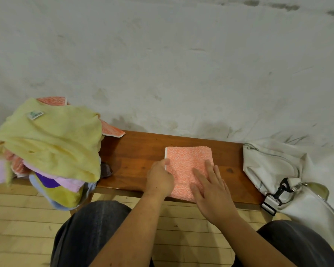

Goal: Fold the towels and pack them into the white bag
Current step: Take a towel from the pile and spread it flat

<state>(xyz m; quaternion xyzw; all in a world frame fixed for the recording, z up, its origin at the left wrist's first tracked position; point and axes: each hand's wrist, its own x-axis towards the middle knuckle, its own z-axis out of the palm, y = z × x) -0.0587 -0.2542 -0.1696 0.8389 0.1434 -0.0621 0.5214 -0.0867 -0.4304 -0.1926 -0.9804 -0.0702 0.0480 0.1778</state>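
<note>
The orange towel (pixel 189 166) at the centre is soft, nubby terry cloth, matt. Under it the bench (pixel 139 151) is reddish wood, varnished and glossy. At 9 o'clock the yellow towel (pixel 52 139) is fluffy matt cloth. At 3 o'clock the white bag (pixel 274 166) looks smooth and faintly sheened, with a metal zip (pixel 251 148) and a black plastic clip (pixel 279 191). The wall (pixel 162 64) at 12 o'clock is rough, matt plaster; the floor (pixel 27 218) is pale matt wood.

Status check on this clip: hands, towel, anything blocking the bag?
Left hand grips edge of folded orange towel; right hand flat on it. Towel on bench, not yet bagged. White bag at right, nothing between. Unfolded pile at left.
</note>
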